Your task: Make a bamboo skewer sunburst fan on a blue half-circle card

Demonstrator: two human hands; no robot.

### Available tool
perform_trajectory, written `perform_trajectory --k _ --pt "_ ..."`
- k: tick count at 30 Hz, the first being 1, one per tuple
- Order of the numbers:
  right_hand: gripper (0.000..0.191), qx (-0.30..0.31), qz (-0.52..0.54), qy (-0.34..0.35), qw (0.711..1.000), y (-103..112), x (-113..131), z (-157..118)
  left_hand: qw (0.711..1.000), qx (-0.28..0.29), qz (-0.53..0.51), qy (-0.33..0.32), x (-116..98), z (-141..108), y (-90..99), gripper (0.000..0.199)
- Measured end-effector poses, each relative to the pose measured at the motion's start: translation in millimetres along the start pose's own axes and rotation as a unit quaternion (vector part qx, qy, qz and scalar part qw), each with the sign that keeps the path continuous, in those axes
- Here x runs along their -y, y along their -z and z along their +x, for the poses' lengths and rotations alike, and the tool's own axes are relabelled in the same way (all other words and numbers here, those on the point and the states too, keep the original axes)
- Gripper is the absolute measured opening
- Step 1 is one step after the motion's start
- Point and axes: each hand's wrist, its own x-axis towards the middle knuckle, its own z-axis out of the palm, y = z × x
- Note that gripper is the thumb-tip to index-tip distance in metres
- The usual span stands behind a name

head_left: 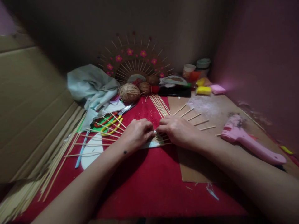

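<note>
Farthest out to the left hand's left, a bundle of long, thin sticks (54, 158) lay beside a cardboard panel (32, 109). Nearer that hand were a pale blue strip (81, 154), a white cutout (91, 157) and scissors (112, 130) with red and yellow handles, with spread sticks (78, 144) crossing above the cutout and handles. A crumpled, light blue cloth (91, 81) sat beyond the hand, to its left.

The left hand (139, 132) had its fingers bent inward at the pale base (153, 144) where the spread sticks converged. Beyond it were a ball of twine (129, 92) and, farther back, an upright fan (136, 53) with pink flowers.

The right hand (175, 129), close beside the left, also had bent fingers over the inner ends of the sticks; whether either hand had closed on a stick or the base, I cannot tell. More of the spread sticks stuck out past it, over a brown board (196, 171). Loose sticks (160, 104) lay just beyond its fingers.

Beyond the right hand, to its right, sat a cup (188, 70), a yellow block (203, 90) and a pink block (218, 89). A pink glue gun (247, 140) lay to its right, beyond the forearm.
</note>
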Motion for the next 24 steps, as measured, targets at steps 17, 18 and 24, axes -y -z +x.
perform_trajectory --k 17,18,24 --pt "0.021 0.056 -0.008 -0.021 0.998 4.8 4.8 2.6 1.0 0.0 -0.017 0.009 -4.2 3.1 -1.1 0.014" --pt "0.022 0.057 -0.006 -0.023 0.998 5.0 5.2 2.6 1.0 0.002 -0.011 0.012 -5.4 3.0 -0.3 0.014" --pt "0.025 0.052 -0.01 -0.029 0.998 5.0 6.2 2.8 0.999 0.018 -0.006 0.038 -10.7 3.2 4.9 0.015"
